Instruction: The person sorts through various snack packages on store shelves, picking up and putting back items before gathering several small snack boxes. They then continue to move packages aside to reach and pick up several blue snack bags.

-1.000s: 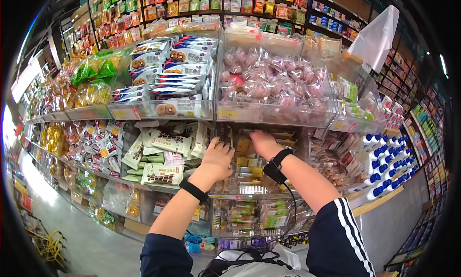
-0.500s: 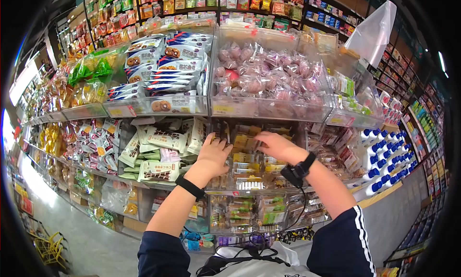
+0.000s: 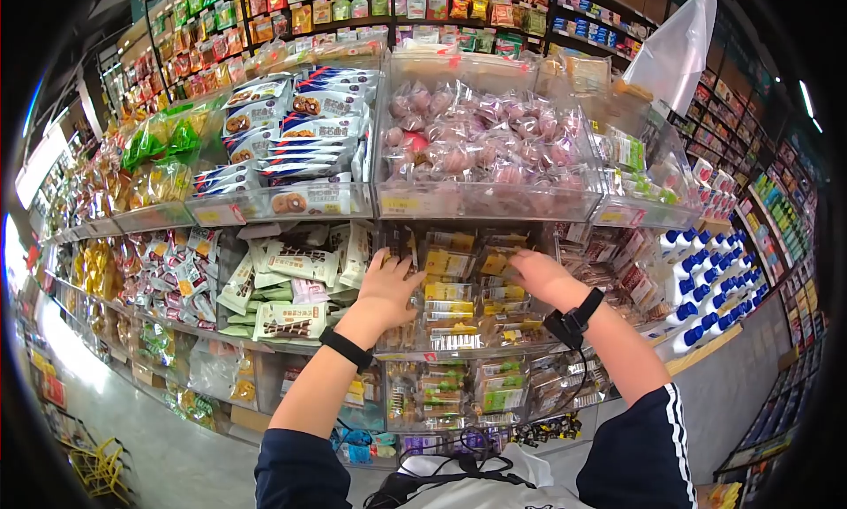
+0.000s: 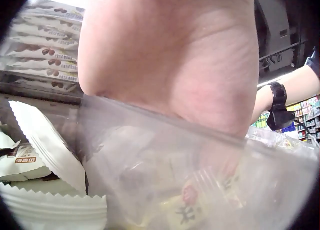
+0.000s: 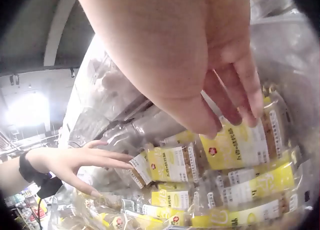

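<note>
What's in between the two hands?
Yellow snack packets in the clear bin, between the left hand and right hand; the head view shows it.

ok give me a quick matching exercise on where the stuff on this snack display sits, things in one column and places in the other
Things
1. pink wrapped sweets
2. yellow snack packs
3. blue-capped white bottles
4. blue and white biscuit packs

Places
a. far right, low down
b. middle row, at the left hand and right hand
c. top row, straight above the hands
d. top row, up and left of the hands

Pairs: 1-c, 2-b, 3-a, 4-d
</note>
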`<move>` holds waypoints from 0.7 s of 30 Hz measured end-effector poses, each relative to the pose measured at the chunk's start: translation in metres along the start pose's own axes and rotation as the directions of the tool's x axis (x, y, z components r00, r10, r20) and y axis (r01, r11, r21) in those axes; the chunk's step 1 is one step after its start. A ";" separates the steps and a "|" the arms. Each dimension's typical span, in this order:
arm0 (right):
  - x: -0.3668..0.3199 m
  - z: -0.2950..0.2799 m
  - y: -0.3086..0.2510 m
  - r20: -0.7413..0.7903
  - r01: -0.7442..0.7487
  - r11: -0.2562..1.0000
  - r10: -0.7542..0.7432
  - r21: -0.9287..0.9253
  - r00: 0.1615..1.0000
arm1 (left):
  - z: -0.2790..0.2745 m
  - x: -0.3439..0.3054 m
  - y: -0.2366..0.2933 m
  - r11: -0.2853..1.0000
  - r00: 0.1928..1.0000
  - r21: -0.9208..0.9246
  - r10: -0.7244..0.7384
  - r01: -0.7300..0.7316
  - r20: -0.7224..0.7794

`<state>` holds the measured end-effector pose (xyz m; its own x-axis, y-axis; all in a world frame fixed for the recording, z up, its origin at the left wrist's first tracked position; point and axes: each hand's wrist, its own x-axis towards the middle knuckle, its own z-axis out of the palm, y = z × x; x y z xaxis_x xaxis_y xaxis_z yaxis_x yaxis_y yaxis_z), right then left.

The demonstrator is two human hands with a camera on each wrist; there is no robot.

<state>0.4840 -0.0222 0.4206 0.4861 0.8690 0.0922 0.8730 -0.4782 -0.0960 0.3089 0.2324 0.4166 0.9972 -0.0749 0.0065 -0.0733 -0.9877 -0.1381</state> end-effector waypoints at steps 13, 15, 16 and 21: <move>0.002 0.018 0.001 0.127 -0.059 0.997 0.052 0.055 0.990 | -0.004 0.000 0.002 0.999 0.998 0.053 -0.004 0.001 0.057; -0.001 0.011 -0.008 0.215 -0.078 0.995 0.063 0.060 0.975 | -0.004 0.000 0.002 0.999 0.999 0.046 -0.005 0.003 0.046; -0.007 0.011 -0.009 0.190 0.001 0.998 -0.012 0.058 0.982 | -0.003 -0.001 0.002 0.999 0.999 0.042 -0.006 0.004 0.044; -0.051 -0.001 -0.030 0.077 0.173 0.974 -0.186 0.149 0.980 | -0.001 -0.001 0.001 1.000 0.999 0.029 0.002 -0.003 0.034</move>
<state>0.4333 -0.0519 0.4194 0.3112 0.9498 0.0319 0.9282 -0.2965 -0.2248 0.3081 0.2312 0.4177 0.9970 -0.0720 -0.0277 -0.0756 -0.9831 -0.1670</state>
